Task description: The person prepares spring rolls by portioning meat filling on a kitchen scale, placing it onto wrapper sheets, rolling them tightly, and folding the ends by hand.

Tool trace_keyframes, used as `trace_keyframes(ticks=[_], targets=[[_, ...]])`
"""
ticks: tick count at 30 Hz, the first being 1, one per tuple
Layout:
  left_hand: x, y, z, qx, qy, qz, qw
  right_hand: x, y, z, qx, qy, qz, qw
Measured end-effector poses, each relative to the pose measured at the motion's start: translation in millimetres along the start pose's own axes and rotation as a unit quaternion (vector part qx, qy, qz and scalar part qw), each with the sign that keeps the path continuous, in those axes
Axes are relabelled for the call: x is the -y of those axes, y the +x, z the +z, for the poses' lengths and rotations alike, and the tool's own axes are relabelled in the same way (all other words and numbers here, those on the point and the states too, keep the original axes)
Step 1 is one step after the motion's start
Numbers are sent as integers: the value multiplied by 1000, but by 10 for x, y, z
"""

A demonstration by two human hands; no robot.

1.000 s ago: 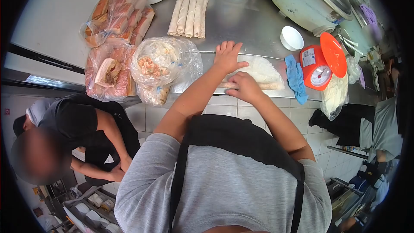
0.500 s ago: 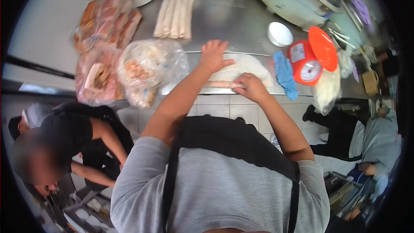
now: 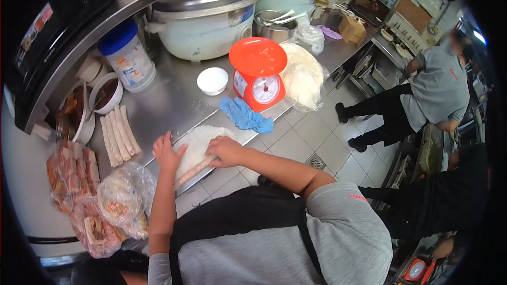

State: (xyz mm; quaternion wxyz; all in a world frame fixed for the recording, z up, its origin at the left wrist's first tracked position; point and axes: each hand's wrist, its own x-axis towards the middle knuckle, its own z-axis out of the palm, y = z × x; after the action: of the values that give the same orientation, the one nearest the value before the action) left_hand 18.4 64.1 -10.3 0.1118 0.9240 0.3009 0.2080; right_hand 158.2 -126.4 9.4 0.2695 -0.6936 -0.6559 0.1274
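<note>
A white wrapper sheet (image 3: 193, 145) lies flat near the counter's front edge. Along its near side runs a thin pinkish strip of filling (image 3: 191, 173), partly covered by my hands. My left hand (image 3: 168, 153) rests at the sheet's left end, fingers spread and thumb apart. The fingers of my right hand (image 3: 224, 150) are closed on the right end of the filling strip at the sheet's edge. Several long pale rolls (image 3: 120, 134) lie side by side beyond my left hand. A plastic bag of pinkish filling (image 3: 121, 195) sits to the left.
Beyond my right hand are a crumpled blue cloth (image 3: 246, 115), a red scale (image 3: 261, 84) and a white bowl (image 3: 212, 81). A large lidded cooker (image 3: 206, 26) stands behind. Bagged meat (image 3: 71, 177) is at left. Another person (image 3: 438, 84) stands on the right.
My view has swung to the right, bringing the cookers and far counter into sight. My left hand stays spread and my right stays closed at the filling strip's end.
</note>
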Motion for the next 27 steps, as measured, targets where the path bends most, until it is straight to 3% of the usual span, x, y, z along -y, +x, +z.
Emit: trace_keyframes(ticks=[13,16,19,22,27], targets=[[-39,46,-88,33,-5,-10,999,104,23,13,35,-41,-12,998],[-98,243,-243,160,34,-81,983,146,66,-32,67,-47,9,997],[-146,302,-31,80,0,-60,995,212,150,20,37,-48,-23,998],[-270,259,135,52,-2,4,999,200,212,236,71,-35,-49,996],[-318,235,133,54,12,6,998,101,172,317,61,-23,-62,996]])
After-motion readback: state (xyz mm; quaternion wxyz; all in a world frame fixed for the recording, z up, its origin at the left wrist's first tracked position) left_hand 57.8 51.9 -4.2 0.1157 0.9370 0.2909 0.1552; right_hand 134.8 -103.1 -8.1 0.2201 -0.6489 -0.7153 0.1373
